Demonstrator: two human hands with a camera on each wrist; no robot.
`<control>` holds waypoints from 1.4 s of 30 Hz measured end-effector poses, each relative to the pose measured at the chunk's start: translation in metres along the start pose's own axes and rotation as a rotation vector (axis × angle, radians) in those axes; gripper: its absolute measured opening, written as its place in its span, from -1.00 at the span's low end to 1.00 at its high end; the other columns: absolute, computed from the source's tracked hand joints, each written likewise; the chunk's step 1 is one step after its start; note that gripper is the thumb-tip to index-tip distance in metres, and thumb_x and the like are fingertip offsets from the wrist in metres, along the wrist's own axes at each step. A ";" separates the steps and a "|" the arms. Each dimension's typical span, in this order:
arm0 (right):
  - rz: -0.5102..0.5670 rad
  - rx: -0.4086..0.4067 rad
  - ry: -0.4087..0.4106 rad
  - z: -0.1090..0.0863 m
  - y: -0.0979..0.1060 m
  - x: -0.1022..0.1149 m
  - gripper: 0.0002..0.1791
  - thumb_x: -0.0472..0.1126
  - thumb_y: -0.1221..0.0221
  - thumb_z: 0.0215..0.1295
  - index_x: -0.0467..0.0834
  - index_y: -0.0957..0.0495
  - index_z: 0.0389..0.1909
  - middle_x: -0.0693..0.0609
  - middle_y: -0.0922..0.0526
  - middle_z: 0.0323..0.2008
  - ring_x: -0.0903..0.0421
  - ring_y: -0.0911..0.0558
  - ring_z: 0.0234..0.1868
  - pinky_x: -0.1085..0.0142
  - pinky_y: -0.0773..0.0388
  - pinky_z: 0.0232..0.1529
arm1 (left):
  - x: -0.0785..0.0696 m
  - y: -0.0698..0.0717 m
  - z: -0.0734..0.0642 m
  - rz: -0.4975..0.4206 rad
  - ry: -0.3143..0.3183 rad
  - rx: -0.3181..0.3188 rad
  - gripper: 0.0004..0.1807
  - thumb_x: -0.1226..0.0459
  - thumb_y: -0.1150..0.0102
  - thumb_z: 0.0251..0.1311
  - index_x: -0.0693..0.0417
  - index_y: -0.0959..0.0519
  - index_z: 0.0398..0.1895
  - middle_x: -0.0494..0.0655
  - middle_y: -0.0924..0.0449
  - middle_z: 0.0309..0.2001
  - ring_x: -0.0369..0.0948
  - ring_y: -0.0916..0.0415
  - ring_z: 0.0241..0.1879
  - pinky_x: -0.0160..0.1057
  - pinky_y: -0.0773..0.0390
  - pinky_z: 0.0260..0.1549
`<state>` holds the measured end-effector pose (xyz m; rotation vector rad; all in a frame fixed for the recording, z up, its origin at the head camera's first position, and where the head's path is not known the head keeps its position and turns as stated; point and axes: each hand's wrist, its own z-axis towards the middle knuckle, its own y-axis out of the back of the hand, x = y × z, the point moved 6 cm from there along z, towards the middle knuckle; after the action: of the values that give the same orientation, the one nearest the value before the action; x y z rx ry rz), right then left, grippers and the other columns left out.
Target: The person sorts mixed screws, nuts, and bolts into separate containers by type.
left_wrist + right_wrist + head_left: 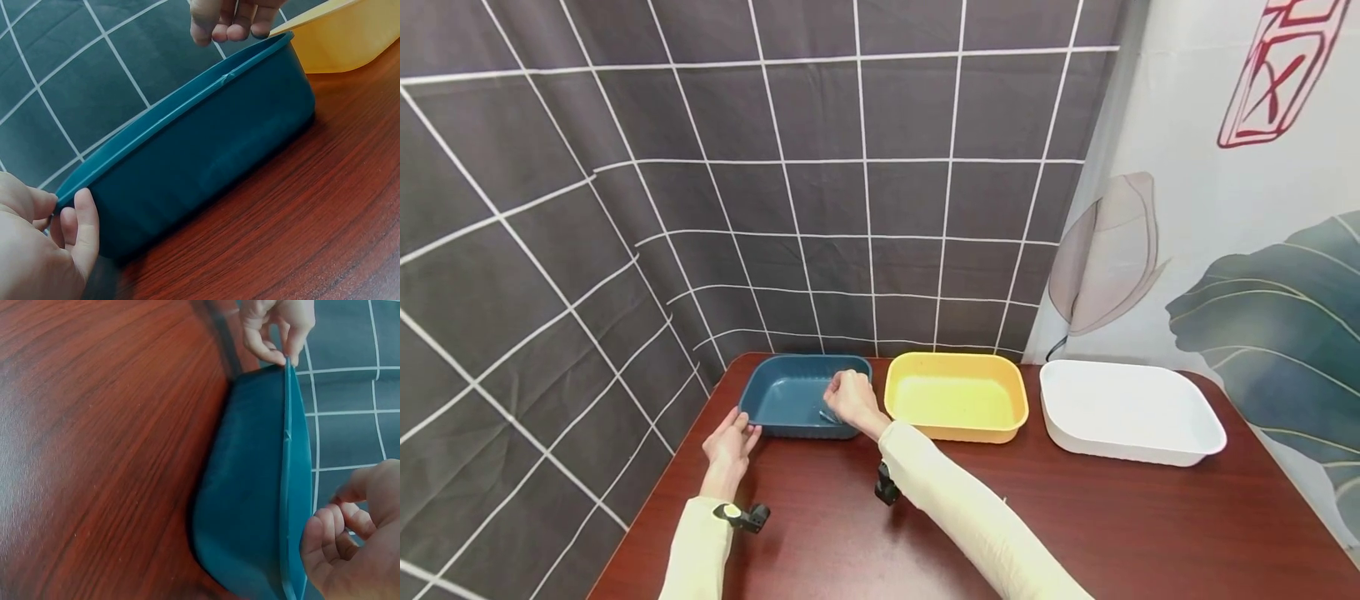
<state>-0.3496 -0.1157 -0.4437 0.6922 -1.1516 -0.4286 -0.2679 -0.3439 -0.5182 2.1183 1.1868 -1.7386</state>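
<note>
The counter (pixel 820 521) is a dark reddish brown with a streaky wood grain (a pale sheen shows on it in the right wrist view). Along its far edge stand three open bins in a row: the blue bin (pixel 786 404) at the left, the yellow bin (pixel 955 400) just beside it, and the white bin (pixel 1127 412) at the right. All sit upright, apart from one another.
</note>
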 end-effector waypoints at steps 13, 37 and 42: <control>0.036 0.006 0.190 -0.010 0.034 0.011 -0.93 -0.31 -0.26 0.23 -0.18 -0.68 -0.42 0.06 -0.65 -0.49 0.17 -0.62 -0.44 0.42 -0.61 -0.38 | -0.001 -0.005 -0.001 -0.032 0.024 0.010 -0.42 0.50 -0.05 0.38 0.26 -0.27 0.46 -0.17 -0.53 -0.54 -0.37 -0.47 -0.58 -0.42 -0.71 -0.41; 0.298 0.099 0.429 -0.078 0.107 -0.027 -0.95 -0.44 -0.29 0.15 -0.28 -0.66 -0.36 0.08 -0.61 -0.45 0.22 -0.56 -0.40 0.39 -0.64 -0.37 | -0.004 -0.004 -0.005 -0.066 0.056 0.020 -0.40 0.49 -0.05 0.38 0.24 -0.23 0.48 -0.16 -0.52 -0.56 -0.37 -0.48 -0.59 -0.44 -0.70 -0.42; 0.314 0.096 0.348 -0.089 0.117 -0.054 -0.93 -0.47 -0.29 0.14 -0.26 -0.66 -0.38 0.11 -0.61 -0.46 0.22 -0.56 -0.40 0.39 -0.62 -0.38 | -0.004 -0.004 -0.007 -0.053 0.052 0.013 -0.39 0.49 -0.05 0.38 0.23 -0.24 0.49 -0.18 -0.52 -0.56 -0.37 -0.48 -0.59 -0.44 -0.70 -0.42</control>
<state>-0.2906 0.0278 -0.4207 0.6263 -0.9317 0.0144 -0.2657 -0.3392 -0.5112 2.1713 1.2599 -1.7275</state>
